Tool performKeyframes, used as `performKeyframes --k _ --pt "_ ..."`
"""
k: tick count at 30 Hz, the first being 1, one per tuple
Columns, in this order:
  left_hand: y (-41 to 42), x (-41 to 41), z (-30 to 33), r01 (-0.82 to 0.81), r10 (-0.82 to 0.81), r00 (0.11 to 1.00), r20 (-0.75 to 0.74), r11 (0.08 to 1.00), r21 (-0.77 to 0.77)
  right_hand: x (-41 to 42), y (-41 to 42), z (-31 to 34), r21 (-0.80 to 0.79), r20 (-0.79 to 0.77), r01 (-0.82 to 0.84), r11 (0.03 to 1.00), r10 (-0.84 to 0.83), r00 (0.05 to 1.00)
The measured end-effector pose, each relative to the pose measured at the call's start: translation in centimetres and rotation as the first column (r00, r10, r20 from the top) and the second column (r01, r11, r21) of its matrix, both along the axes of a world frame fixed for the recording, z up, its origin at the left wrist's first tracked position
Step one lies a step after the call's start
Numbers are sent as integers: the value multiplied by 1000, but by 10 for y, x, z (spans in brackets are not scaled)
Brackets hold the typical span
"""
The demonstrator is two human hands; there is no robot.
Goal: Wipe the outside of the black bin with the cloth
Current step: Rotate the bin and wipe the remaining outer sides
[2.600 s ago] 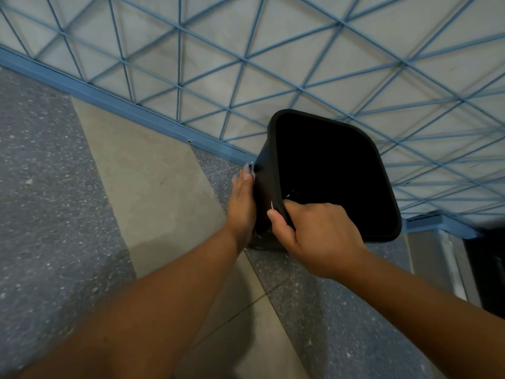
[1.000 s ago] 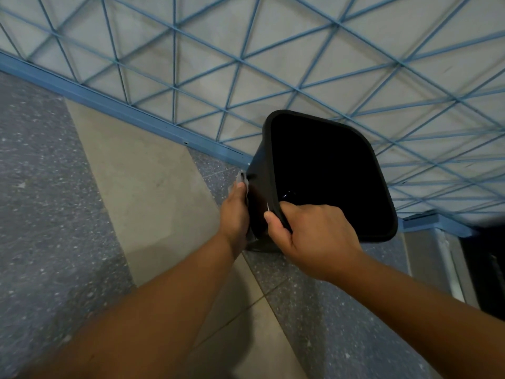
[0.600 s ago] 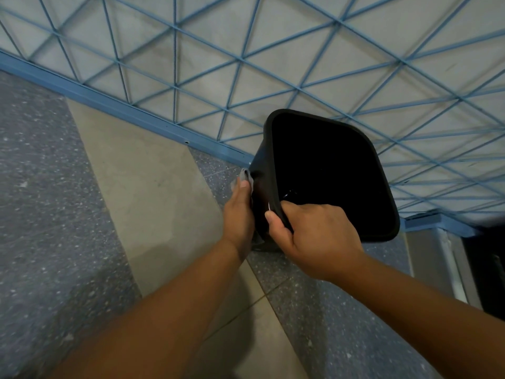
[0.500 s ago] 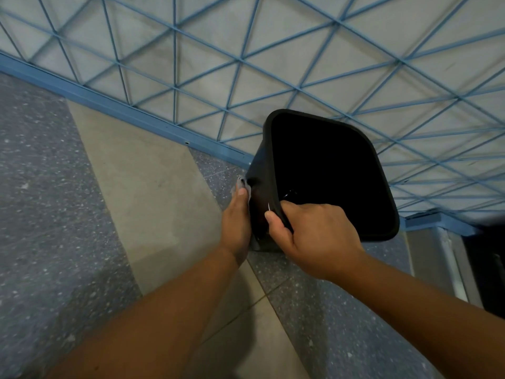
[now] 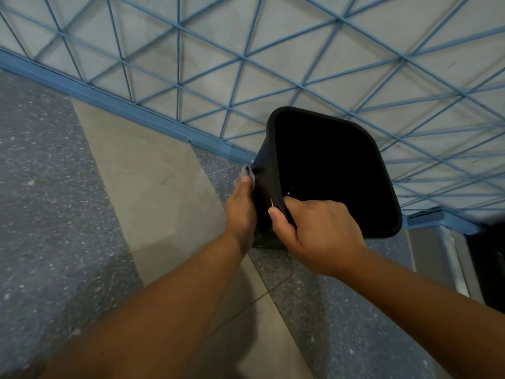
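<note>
Low down, right hand [image 5: 317,231] gripping glossy square black bin [image 5: 377,214] rim, left hand [image 5: 241,209] flat — pressing pale cloth [image 5: 249,172] against its side

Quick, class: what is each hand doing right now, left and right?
Left hand: fingers straight, pressing the cloth flat against the bin's outer side.
Right hand: curled round the bin's rim, gripping it.

Indoor corridor-like spot: speckled grey floor [image 5: 49,187], blue triangle-patterned wall [image 5: 246,50], blue skirting [image 5: 109,101].
</note>
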State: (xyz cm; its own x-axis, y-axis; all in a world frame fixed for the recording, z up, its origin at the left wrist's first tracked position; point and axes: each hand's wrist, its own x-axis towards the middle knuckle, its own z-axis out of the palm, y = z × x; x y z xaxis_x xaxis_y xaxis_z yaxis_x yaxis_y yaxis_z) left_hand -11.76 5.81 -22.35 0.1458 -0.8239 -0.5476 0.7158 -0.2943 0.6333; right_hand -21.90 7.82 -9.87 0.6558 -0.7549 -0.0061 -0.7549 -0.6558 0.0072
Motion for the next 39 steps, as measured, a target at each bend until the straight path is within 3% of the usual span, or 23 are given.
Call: performKeyframes --k 3,6,14,23,31,35,39 --pt "15 -9 9 -82 85 994 70 996 -46 0 0 1 6 -5 -4 1000 4 1000" --pt "30 -15 -5 -46 45 989 138 999 3 -2 -1 1 1 -4 -19 1000 19 1000" --pt "-6 4 -31 -3 0 1000 21 991 133 -4 -3 -1 45 -22 -14 999 15 1000" --pt "-44 16 15 7 -14 996 -83 997 -75 -5 -4 -1 52 -34 -8 999 10 999" --pt "14 -10 47 -125 182 972 150 937 -326 -7 -2 4 114 4 -45 993 44 999" --pt "32 -25 18 -60 136 937 321 970 -237 -9 -3 4 104 7 -66 992 65 998" --pt "36 -24 -18 22 3 948 317 997 -75 -9 -3 5 95 6 -43 995 43 999"
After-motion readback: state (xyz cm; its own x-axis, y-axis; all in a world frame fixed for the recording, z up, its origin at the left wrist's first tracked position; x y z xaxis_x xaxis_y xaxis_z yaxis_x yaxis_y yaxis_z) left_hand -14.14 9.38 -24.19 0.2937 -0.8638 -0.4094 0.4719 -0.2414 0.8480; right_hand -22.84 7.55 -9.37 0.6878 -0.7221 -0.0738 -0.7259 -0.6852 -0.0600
